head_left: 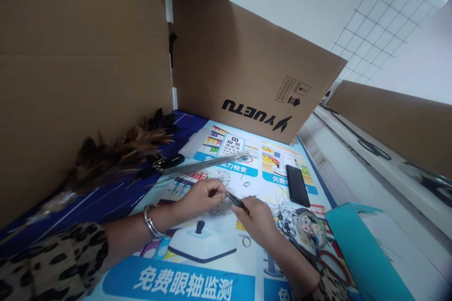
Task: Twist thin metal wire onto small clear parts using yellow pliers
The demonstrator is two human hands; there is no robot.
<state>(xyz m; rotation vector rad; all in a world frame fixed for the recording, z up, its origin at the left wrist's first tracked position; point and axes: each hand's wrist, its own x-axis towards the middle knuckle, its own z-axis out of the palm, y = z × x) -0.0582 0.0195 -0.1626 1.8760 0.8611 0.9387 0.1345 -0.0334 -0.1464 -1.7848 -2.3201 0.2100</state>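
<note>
My left hand [203, 197] is closed in a pinch on a small wire piece I cannot make out, over a printed poster [197, 268] spread on the table. My right hand [257, 221] is closed around thin dark pliers [236, 201] whose tip points at the left fingertips. A silver bangle [151, 222] circles the left wrist. A bundle of thin metal wires [208, 163] lies just beyond the hands. Small dark rings [246, 241] lie scattered on the poster near the right hand.
A pile of brown feathers [116, 155] lies at the left against a cardboard wall [77, 70]. A second cardboard panel [247, 66] stands behind. A black phone [297, 185], a round tape roll [312, 228] and a teal folder [356, 249] lie at the right.
</note>
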